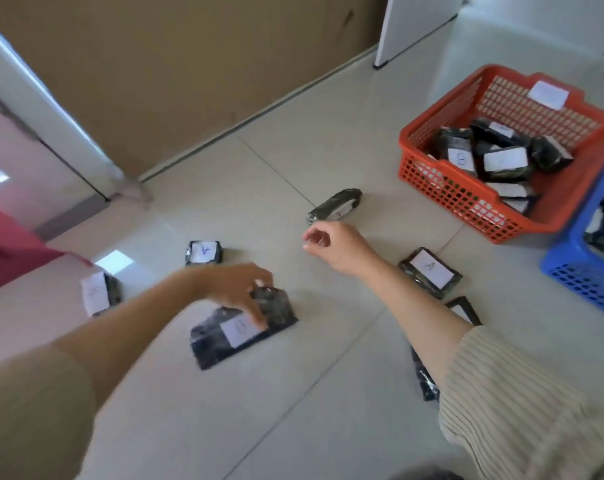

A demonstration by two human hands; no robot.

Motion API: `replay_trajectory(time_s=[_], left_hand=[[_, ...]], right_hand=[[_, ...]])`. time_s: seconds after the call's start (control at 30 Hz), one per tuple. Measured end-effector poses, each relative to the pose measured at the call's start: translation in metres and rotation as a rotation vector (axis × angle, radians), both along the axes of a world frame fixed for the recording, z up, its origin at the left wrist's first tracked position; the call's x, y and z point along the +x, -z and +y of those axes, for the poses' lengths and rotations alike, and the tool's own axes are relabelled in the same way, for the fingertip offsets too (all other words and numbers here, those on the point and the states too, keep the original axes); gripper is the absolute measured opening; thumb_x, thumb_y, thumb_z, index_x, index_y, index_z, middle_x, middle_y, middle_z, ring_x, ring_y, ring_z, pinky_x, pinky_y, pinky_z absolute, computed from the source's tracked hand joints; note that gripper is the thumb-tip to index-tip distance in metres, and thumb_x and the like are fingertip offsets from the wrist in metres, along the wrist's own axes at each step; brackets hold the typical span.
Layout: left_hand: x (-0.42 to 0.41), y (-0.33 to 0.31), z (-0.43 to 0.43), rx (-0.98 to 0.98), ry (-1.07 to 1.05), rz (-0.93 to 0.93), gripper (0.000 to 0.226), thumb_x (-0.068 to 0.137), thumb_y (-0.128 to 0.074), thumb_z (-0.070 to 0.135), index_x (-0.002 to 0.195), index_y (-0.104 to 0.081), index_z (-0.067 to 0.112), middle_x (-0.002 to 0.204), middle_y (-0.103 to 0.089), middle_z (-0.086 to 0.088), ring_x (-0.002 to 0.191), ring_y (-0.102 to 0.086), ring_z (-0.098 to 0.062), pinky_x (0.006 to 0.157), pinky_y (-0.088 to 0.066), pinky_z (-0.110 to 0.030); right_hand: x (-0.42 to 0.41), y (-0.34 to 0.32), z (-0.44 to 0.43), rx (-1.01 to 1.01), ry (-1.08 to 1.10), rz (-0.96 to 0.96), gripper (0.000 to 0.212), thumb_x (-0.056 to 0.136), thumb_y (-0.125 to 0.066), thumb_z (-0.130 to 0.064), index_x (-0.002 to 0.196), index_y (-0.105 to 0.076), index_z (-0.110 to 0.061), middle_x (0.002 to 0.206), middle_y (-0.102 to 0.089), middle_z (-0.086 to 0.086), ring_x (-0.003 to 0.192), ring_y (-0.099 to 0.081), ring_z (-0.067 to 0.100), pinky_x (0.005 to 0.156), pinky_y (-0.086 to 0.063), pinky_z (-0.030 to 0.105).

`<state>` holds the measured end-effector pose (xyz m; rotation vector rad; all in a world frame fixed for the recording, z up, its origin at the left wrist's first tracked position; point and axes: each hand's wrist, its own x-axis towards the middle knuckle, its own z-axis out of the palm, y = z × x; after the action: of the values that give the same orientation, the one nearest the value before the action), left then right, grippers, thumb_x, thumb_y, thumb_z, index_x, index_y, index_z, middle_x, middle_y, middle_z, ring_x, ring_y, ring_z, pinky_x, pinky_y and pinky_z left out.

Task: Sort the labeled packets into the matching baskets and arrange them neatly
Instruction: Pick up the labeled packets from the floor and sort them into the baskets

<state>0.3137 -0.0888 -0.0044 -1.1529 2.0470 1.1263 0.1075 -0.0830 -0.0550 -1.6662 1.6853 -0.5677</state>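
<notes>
Several blk packets (207,344) w/ white lettered labels (430,268)

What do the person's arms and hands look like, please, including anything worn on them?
Both the left hand and the right hand are bare, without gloves; no watch or ring shows. The forearms are uncovered. The right sleeve is a beige ribbed knit, ending near the elbow; the left sleeve looks the same beige but is blurred.
</notes>
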Motion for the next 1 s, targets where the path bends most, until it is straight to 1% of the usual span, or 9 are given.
replay_trajectory(time_s=[0.13,0.2,0.27,0.37,0.6,0.73,0.83,0.9,1.0], left_hand=[[0.086,-0.036,-0.042,-0.101,-0.252,-0.095,0.033,0.071,-0.079,0.032,0.098,-0.062,0.024,0.088,-0.065,0.007,0.076,-0.062,-0.013,0.06,-0.044,-0.021],[0.13,-0.046,-0.047,-0.204,-0.451,-0.074,0.021,0.072,-0.078,0.027,0.086,-0.063,0.022,0.081,-0.066,-0.001,0.066,-0.061,-0.017,0.055,-0.045,-0.023],[0.17,-0.045,-0.044,-0.378,-0.596,-0.091,0.023,0.076,-0.075,0.025,0.093,-0.064,0.013,0.086,-0.064,-0.007,0.07,-0.056,-0.022,0.061,-0.043,-0.027],[0.213,-0.031,-0.024,-0.461,-0.852,-0.083,0.033,0.081,-0.07,0.025,0.104,-0.061,0.003,0.088,-0.06,-0.012,0.074,-0.052,-0.024,0.067,-0.041,-0.028],[0.212,0.013,0.001,-0.211,-1.29,0.226,0.023,0.08,-0.072,0.013,0.094,-0.06,-0.002,0.069,-0.062,-0.012,0.053,-0.058,-0.022,0.054,-0.047,-0.029],[0.175,0.022,-0.018,-0.223,-1.318,0.342,0.023,0.076,-0.076,0.015,0.084,-0.056,0.003,0.068,-0.052,-0.012,0.055,-0.052,-0.019,0.056,-0.042,-0.03],[0.133,0.026,-0.036,-0.224,-1.294,0.396,0.033,0.08,-0.072,0.012,0.063,-0.044,0.01,0.054,-0.046,-0.002,0.029,-0.045,-0.004,0.035,-0.034,-0.015],[0.105,0.031,-0.047,-0.178,-1.281,0.455,0.03,0.081,-0.07,0.011,0.065,-0.045,0.01,0.05,-0.048,-0.002,0.026,-0.044,-0.001,0.03,-0.032,-0.013],[0.077,0.031,-0.061,-0.112,-1.288,0.553,0.017,0.082,-0.069,0.012,0.078,-0.054,0.007,0.058,-0.061,-0.003,0.042,-0.059,-0.009,0.04,-0.046,-0.017]], right_hand=[[0.071,0.0,-0.023,-0.131,-0.195,0.052,0.032,0.084,-0.064,-0.021,0.115,-0.061,-0.014,0.111,-0.061,0.007,0.104,-0.056,0.024,0.089,-0.043,0.031],[0.111,0.0,-0.029,-0.173,-0.323,0.104,0.049,0.084,-0.062,-0.029,0.132,-0.05,-0.024,0.132,-0.048,0.007,0.12,-0.046,0.027,0.097,-0.041,0.036],[0.144,0.002,-0.033,-0.163,-0.418,0.231,0.055,0.085,-0.059,-0.039,0.137,-0.043,-0.038,0.144,-0.035,0.006,0.128,-0.037,0.027,0.101,-0.039,0.037],[0.17,0.014,-0.035,-0.224,-0.465,0.413,0.043,0.089,-0.055,-0.037,0.131,-0.051,-0.033,0.135,-0.044,0.005,0.126,-0.038,0.025,0.096,-0.035,0.034],[0.159,0.031,-0.037,-0.36,-0.18,0.391,0.04,0.08,-0.068,-0.025,0.117,-0.059,-0.012,0.111,-0.06,0.012,0.107,-0.052,0.034,0.082,-0.042,0.04],[0.128,0.028,-0.041,-0.33,-0.057,0.492,0.037,0.08,-0.068,-0.025,0.115,-0.061,-0.014,0.117,-0.059,0.008,0.111,-0.051,0.03,0.082,-0.037,0.039],[0.102,0.026,-0.034,-0.402,0.006,0.581,0.038,0.07,-0.076,-0.027,0.105,-0.067,-0.016,0.113,-0.062,0.006,0.105,-0.054,0.029,0.075,-0.04,0.038],[0.088,0.023,-0.026,-0.516,0.075,0.545,0.034,0.069,-0.069,-0.027,0.101,-0.067,-0.017,0.113,-0.062,0.004,0.105,-0.048,0.026,0.074,-0.041,0.037],[0.081,0.019,-0.018,-0.644,0.063,0.356,0.025,0.077,-0.061,-0.02,0.1,-0.067,-0.011,0.101,-0.063,0.006,0.096,-0.046,0.025,0.079,-0.041,0.036]])
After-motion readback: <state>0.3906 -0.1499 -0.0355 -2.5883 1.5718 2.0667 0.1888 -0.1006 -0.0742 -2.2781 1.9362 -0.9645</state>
